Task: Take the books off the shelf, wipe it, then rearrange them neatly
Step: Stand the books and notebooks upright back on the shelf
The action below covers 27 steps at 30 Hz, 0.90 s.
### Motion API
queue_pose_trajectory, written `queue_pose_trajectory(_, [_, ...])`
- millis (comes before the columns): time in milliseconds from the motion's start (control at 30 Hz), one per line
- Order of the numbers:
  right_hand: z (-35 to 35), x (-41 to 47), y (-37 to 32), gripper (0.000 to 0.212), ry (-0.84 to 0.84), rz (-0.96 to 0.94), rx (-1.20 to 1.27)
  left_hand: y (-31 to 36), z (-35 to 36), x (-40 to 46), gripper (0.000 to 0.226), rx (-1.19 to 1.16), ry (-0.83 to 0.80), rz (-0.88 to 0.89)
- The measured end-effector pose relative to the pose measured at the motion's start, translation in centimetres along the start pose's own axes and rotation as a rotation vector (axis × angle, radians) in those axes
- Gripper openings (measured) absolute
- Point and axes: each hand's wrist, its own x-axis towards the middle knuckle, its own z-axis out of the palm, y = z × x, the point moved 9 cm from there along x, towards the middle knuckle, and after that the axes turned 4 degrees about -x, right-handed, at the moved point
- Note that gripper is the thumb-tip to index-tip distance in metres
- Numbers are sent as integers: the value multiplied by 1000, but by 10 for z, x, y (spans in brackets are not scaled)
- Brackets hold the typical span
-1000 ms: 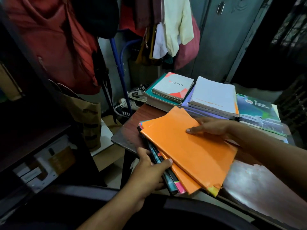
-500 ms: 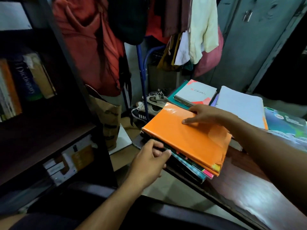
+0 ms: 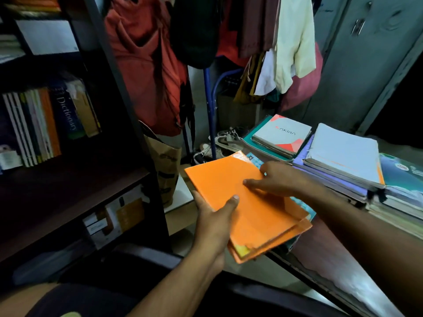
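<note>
While both hands hold it, the orange-covered stack of books sits off the near-left corner of the table, between table and shelf. Long axis runs from upper left to lower right; the far-left corner points toward the shelf unit, the near-right end overhangs the table edge. Covers face up, tilted slightly; lower books fan out at the near end, edges misaligned.

Left hand: reaches from below, thumb on top cover, fingers curled under the left edge, gripping the stack. Right hand: comes from the right, fingers lying fairly straight and pressing flat on the top cover near the far edge.

3 other book piles lie on the table's far side. Upright books, including a dictionary, stand on the shelf's upper tier.
</note>
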Motion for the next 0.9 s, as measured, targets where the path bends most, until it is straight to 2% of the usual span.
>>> queue_pose_trajectory(67, [-1, -2, -4, 69, 0, -2, 55, 4, -15, 8, 50, -74, 61, -27])
queue_pose_trajectory(133, [2, -4, -3, 73, -18, -1, 151, 2, -24, 11, 33, -113, 48, -74])
queue_pose_trajectory(300, [13, -15, -25, 77, -25, -36, 361, 1, -40, 4, 39, -147, 54, -60])
queue_pose_trajectory(367, [10, -14, -54, 77, -46, -83, 448, 24, -59, 0, 40, -92, 106, 10])
queue_pose_trajectory(433, [5, -16, -88, 66, -92, -142, 606, 64, -84, -8, 38, -19, 132, 119])
queue_pose_trajectory(533, [4, -26, -178, 57, -190, -352, 861, 132, -159, -36, 36, 19, 209, 277])
queue_pose_trajectory(600, [5, -45, -233, 66, -268, -506, 931, 157, -205, -60, 39, 3, 262, 313])
queue_pose_trajectory(667, [10, -66, -300, 75, -330, -689, 928, 169, -269, -92, 40, -19, 412, 356])
queue_pose_trajectory(733, [20, -79, -350, 73, -395, -791, 922, 167, -317, -115, 41, -95, 509, 372])
queue_pose_trajectory(800, [24, -106, -429, 70, -490, -936, 892, 164, -388, -153, 44, -151, 696, 425])
queue_pose_trajectory(900, [28, -137, -520, 74, -476, -1125, 711, 153, -465, -196, 45, -223, 942, 485])
